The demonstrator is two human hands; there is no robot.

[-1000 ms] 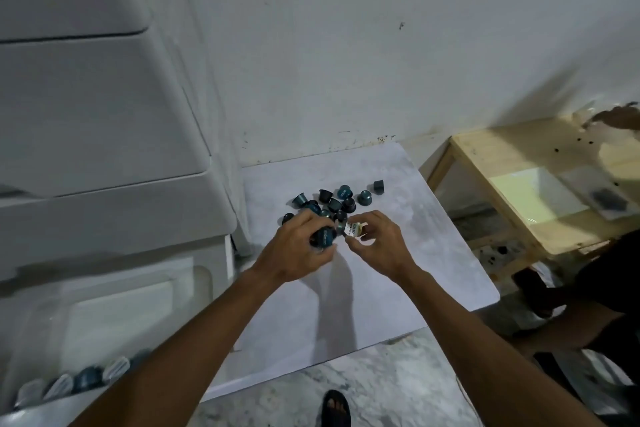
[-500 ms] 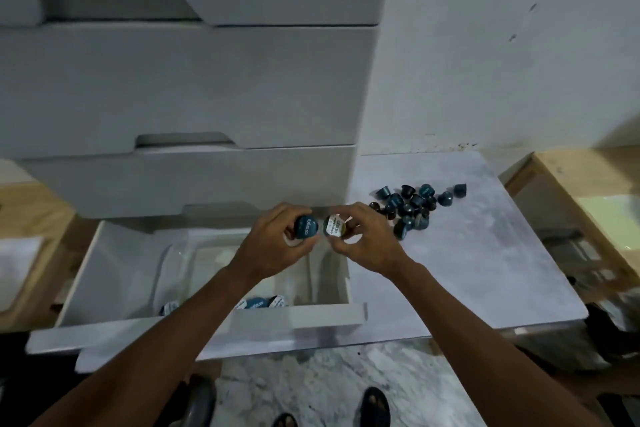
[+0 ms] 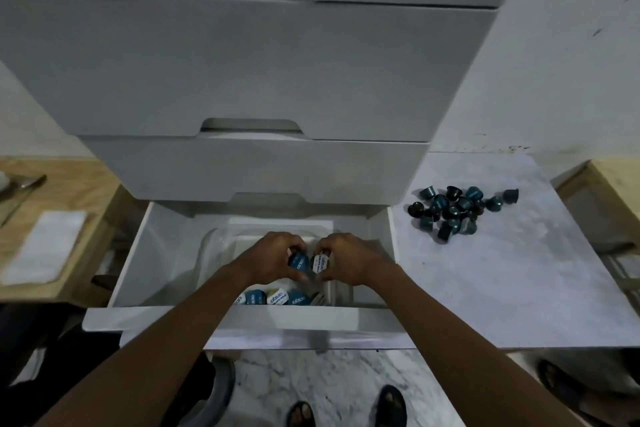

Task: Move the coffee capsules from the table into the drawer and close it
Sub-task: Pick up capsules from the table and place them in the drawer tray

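The bottom white drawer (image 3: 138, 253) stands pulled open below two shut ones. Over its clear inner tray, my left hand (image 3: 273, 258) grips a blue coffee capsule (image 3: 298, 261) and my right hand (image 3: 349, 258) grips a white-lidded capsule (image 3: 320, 263); the two capsules nearly touch. A row of capsules (image 3: 273, 297) lies at the drawer's front, lids up. On the marble table (image 3: 519, 274) to the right, a pile of several blue and dark capsules (image 3: 453, 211) lies near the back.
The white drawer cabinet (image 3: 242, 80) fills the upper view. A wooden table (image 3: 69, 191) with a white cloth and cutlery is at the left. Another wooden table (image 3: 620, 180) is at the far right. My feet (image 3: 391, 406) stand on the marble floor below.
Both hands lifted a capsule each from the pile on the table and carried them left, down over the open drawer. The view swung left from the table onto the cabinet.
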